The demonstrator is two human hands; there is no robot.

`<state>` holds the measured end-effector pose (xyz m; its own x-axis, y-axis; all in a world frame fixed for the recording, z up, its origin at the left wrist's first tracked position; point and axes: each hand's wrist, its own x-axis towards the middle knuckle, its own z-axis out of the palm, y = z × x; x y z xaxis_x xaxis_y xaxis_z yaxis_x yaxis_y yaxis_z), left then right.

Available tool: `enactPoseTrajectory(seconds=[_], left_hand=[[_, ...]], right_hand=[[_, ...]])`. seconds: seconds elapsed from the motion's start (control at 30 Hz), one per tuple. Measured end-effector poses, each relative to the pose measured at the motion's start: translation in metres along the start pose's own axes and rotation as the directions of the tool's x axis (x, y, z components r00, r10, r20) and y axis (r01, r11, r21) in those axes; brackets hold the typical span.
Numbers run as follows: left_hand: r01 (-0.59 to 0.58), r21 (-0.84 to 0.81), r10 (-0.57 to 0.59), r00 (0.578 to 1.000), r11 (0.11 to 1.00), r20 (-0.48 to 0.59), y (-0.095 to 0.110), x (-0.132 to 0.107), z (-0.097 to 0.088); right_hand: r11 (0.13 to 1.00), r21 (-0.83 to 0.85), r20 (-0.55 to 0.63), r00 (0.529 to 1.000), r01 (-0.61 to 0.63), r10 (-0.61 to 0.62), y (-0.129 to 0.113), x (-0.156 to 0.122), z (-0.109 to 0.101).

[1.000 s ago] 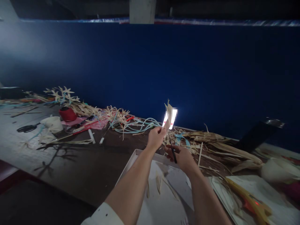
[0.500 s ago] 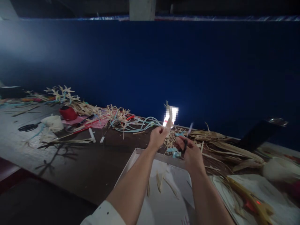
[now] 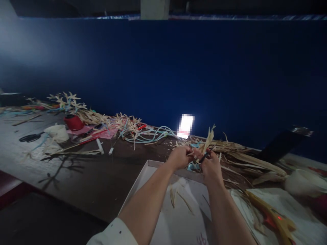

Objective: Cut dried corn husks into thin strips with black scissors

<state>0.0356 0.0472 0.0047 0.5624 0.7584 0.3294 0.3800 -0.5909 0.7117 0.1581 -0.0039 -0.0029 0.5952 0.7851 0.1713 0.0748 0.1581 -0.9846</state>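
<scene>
Beyond the white box (image 3: 153, 163), pale husk (image 3: 209, 139) stands at the right hand (image 3: 211, 167), long axis tilted rightward; this nearer hand grips a dark tool (image 3: 204, 158); left hand (image 3: 179, 157) just leftward, fingers curled, hold unclear.

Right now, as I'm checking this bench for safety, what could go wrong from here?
The dark bladed tool in the right hand sits close to the left hand, so a slip beside the husk piece might cut skin.

The yellow glue gun shows a red light; if its tip is hot, it could scorch the white sheet by it.
</scene>
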Motion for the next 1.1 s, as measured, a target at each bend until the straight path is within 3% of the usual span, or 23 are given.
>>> enactPoseTrajectory(seconds=[0.2,0.47,0.67,0.8,0.9,1.1], left_hand=[[-0.086,0.006,0.086,0.995,0.996,-0.04,0.003,-0.001,-0.001],[0.043,-0.153,-0.044,0.999,0.987,0.001,0.0,0.002,-0.006],[0.106,-0.157,-0.107,0.994,0.982,0.004,-0.008,0.005,-0.003],[0.034,-0.203,-0.027,0.999,0.979,0.039,-0.007,0.005,-0.005],[-0.025,-0.139,0.03,0.999,0.99,0.038,-0.006,0.005,-0.007],[0.017,-0.073,-0.014,0.999,0.997,0.045,-0.006,0.006,-0.01]], right_hand=[[0.997,0.004,-0.098,0.992,-0.082,0.082,0.005,0.007,-0.007],[0.995,0.051,-0.106,0.99,-0.09,0.095,-0.002,0.004,-0.007],[0.998,0.029,-0.064,0.996,-0.054,0.056,-0.01,-0.001,-0.005],[0.994,0.068,0.011,0.997,-0.081,0.081,-0.012,-0.003,-0.003],[0.994,0.058,0.045,0.995,-0.087,0.085,-0.014,-0.004,-0.003],[0.996,0.035,0.086,0.993,-0.084,0.08,-0.01,-0.001,-0.006]])
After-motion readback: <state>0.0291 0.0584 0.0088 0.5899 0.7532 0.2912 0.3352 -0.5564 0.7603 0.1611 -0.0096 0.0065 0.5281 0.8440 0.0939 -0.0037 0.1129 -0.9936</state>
